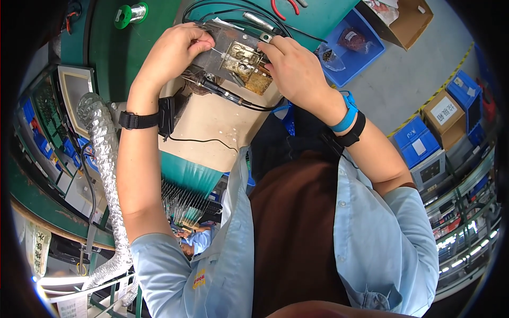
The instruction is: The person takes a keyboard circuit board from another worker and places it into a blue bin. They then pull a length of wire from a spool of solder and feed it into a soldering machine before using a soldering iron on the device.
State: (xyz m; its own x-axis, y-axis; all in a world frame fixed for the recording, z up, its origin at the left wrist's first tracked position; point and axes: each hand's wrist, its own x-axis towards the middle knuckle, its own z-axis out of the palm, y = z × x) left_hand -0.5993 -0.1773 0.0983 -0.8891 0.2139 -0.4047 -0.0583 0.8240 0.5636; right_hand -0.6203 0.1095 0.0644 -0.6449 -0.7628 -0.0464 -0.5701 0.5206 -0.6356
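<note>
A dark grey metal machine [212,64] stands on the beige bench top, with a worn silver-and-brass mechanism [241,59] on its face. My left hand [177,52] is at its left side, thumb and index finger pinched on a thin white wire [217,51] that points toward the mechanism. Over the right edge of the mechanism, my right hand [297,69] has its fingers curled close together; whatever lies between them is hidden. Black cables [225,94] run along the machine's near side, below both hands.
A green solder-wire spool [123,17] sits at the far left of the green mat. Red-handled pliers [286,7] and looped black cables lie behind the machine. A blue bin [352,45] with bagged parts is at right. A silver flexible duct [106,153] rises at left.
</note>
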